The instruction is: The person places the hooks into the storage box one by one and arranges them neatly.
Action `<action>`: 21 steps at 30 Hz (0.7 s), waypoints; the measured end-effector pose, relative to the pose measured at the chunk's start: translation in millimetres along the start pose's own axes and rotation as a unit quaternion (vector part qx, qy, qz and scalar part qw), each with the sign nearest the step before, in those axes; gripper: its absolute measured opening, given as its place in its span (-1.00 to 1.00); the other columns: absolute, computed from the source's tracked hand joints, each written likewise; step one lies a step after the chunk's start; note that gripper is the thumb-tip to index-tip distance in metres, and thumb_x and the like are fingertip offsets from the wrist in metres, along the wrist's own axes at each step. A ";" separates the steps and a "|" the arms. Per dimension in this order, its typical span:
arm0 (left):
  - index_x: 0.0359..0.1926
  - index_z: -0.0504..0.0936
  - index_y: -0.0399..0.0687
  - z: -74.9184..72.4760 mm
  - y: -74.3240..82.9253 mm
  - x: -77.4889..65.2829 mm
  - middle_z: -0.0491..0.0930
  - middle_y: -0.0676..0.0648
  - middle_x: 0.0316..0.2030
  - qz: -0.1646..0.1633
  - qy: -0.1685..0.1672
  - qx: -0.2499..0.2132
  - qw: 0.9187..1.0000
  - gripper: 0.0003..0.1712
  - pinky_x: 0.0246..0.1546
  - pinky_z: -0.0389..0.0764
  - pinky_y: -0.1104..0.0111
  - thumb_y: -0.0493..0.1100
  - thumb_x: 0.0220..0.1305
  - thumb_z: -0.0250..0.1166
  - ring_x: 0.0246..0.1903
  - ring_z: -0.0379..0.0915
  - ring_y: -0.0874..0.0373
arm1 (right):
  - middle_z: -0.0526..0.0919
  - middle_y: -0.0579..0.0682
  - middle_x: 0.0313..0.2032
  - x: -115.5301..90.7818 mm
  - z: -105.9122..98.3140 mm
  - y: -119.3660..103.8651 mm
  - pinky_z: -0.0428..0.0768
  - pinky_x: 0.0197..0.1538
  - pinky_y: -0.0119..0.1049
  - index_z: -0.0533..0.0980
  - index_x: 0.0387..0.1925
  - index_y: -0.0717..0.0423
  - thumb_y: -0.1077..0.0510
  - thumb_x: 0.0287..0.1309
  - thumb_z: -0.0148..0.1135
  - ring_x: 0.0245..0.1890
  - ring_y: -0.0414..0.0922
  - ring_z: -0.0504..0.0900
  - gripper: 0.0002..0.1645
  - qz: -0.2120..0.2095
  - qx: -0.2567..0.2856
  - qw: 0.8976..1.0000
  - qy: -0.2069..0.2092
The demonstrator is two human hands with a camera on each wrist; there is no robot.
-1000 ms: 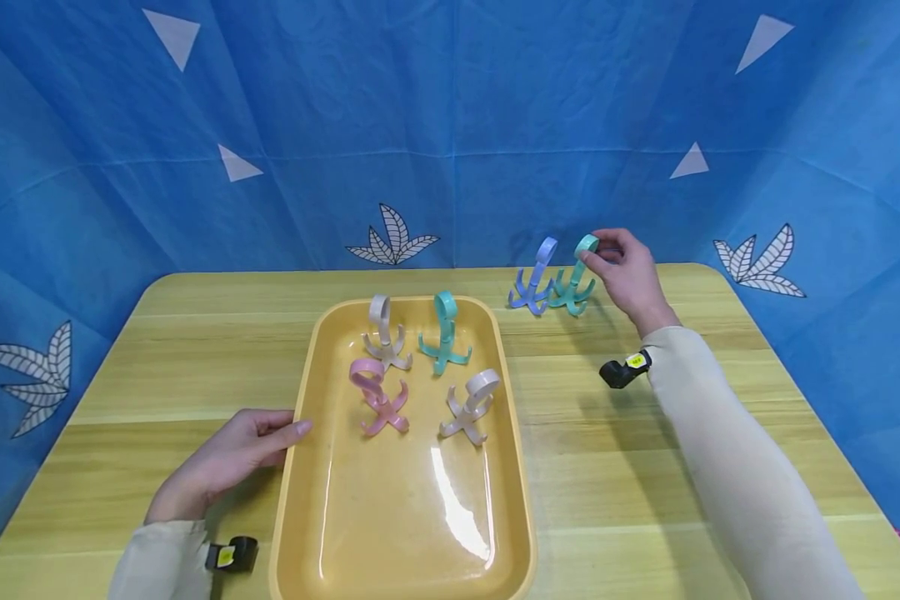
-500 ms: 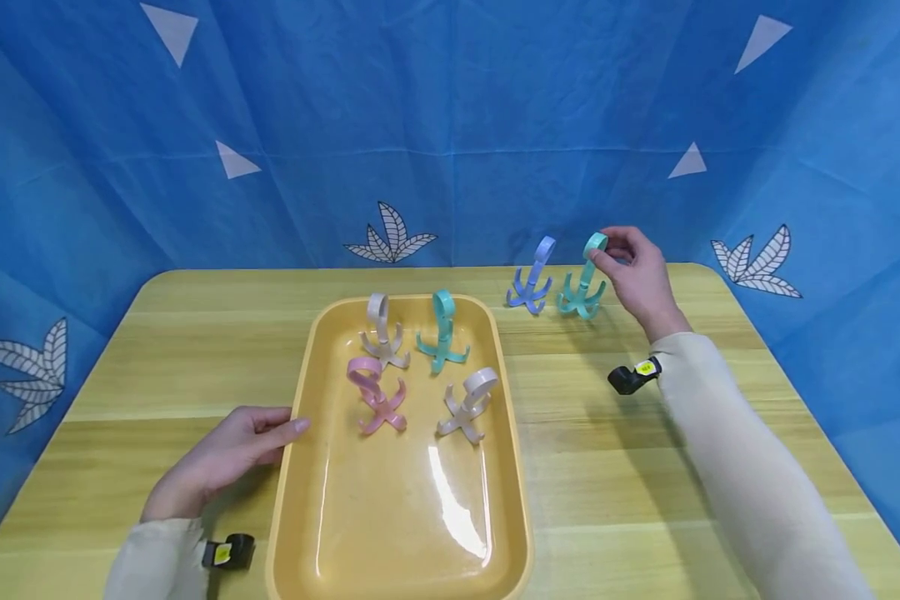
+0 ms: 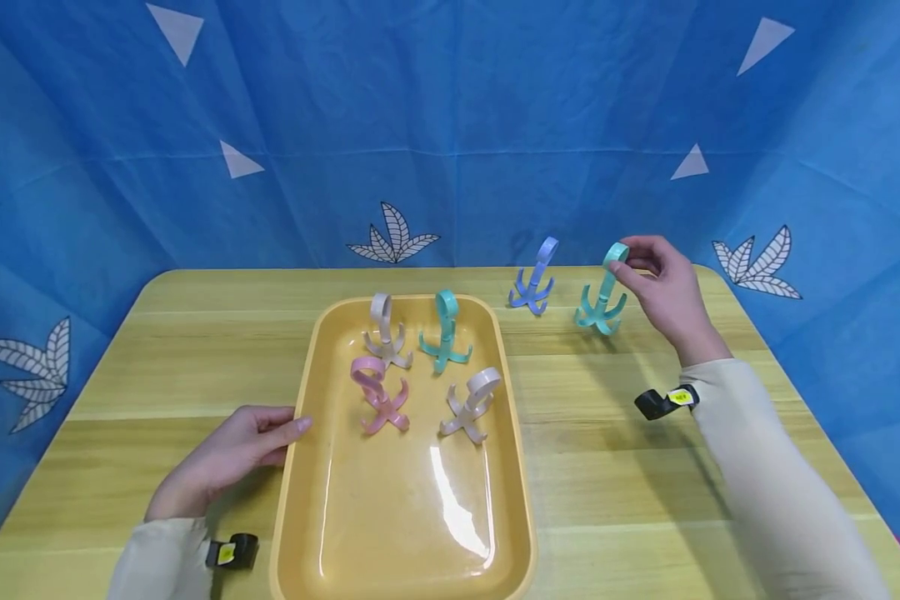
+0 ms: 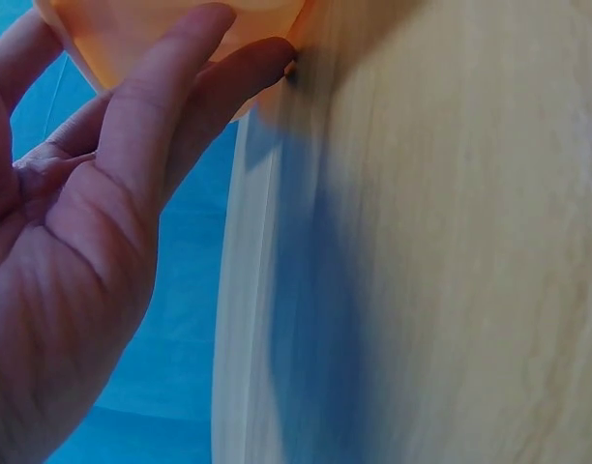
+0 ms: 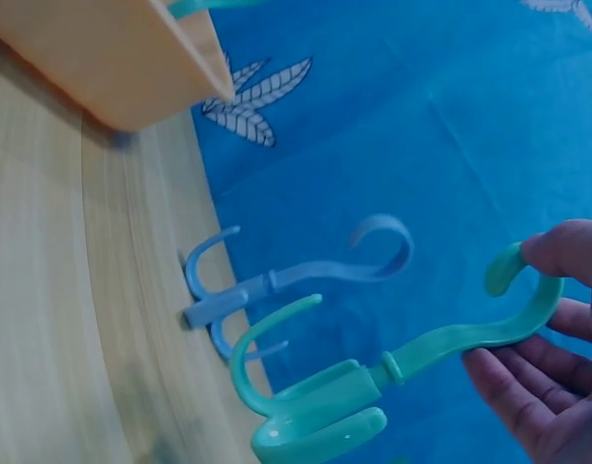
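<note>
My right hand [image 3: 669, 287] pinches the curved top of a mint-green four-pronged hook hanger [image 3: 606, 287], thumb on one side and fingers behind. In the right wrist view the hanger [image 5: 412, 362] tilts, its prongs towards the table. A periwinkle-blue hanger [image 3: 532, 283] of the same kind stands upright to its left. My left hand [image 3: 228, 458] holds the left rim of the yellow tray [image 3: 294, 467], thumb over the edge and fingers outside. Inside the tray stand a green hanger [image 3: 446, 333], a pink hanger [image 3: 381, 398] and two pale ones, one at the right [image 3: 467, 412].
A wood-grain table [image 3: 600, 508] carries everything. Blue cloth [image 3: 450, 108] printed with leaves and triangles hangs behind and along the sides. The tray's raised wall surrounds its hangers, which sit towards the far half.
My right hand has moved to the right and slightly nearer with the green hanger, widening the gap to the blue one. My left hand and the tray have stayed put.
</note>
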State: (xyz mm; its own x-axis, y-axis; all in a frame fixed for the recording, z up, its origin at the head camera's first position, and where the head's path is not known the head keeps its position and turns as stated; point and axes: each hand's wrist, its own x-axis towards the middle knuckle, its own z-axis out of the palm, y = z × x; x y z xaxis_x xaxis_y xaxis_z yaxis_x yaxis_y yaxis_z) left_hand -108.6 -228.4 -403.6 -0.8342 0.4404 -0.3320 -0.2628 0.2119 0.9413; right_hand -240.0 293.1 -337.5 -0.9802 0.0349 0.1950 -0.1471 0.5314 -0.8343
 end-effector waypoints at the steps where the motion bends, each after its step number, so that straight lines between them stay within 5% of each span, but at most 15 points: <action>1: 0.25 0.34 -0.59 -0.1 -0.3 0.1 0.57 -0.36 0.03 0.002 0.001 0.000 1.000 -0.40 -0.05 0.63 0.21 -0.09 0.51 0.11 -0.05 0.61 -0.07 | 0.49 0.01 0.02 -2.0 -0.8 -1.4 0.44 0.15 -0.18 0.39 0.25 0.14 -0.09 0.33 0.23 0.02 -0.20 0.47 -0.40 -0.001 -0.003 1.000 -0.004; 12: 0.25 0.36 -0.57 -0.8 -1.9 2.1 0.58 -0.36 0.00 0.015 0.000 0.009 1.000 -0.43 -0.07 0.64 0.19 -0.10 0.51 0.10 -0.07 0.62 -0.07 | 0.50 0.03 0.03 -31.7 -9.2 -19.4 0.47 0.02 -0.55 0.40 0.22 0.22 -0.02 0.34 0.24 -0.01 -0.23 0.49 -0.44 -0.024 -0.019 0.999 -0.044; 21: 0.25 0.35 -0.59 -0.1 -2.6 2.6 0.57 -0.39 0.02 0.023 -0.004 0.006 1.000 -0.43 -0.06 0.64 0.18 -0.12 0.52 0.09 -0.06 0.61 -0.08 | 0.53 0.03 0.01 -51.3 -8.9 -27.2 0.51 -0.06 -0.60 0.43 0.22 0.23 0.11 0.32 0.27 -0.04 -0.25 0.51 -0.49 -0.033 -0.012 0.998 -0.060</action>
State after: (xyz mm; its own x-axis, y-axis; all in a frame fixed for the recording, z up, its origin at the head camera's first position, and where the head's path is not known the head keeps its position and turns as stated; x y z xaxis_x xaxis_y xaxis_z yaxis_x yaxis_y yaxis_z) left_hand -110.1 -227.9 -406.9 -0.8411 0.4577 -0.2881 -0.2177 0.2012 0.9551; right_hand -184.5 284.4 -320.1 -0.9774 -0.1020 0.1853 -0.2107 0.5485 -0.8091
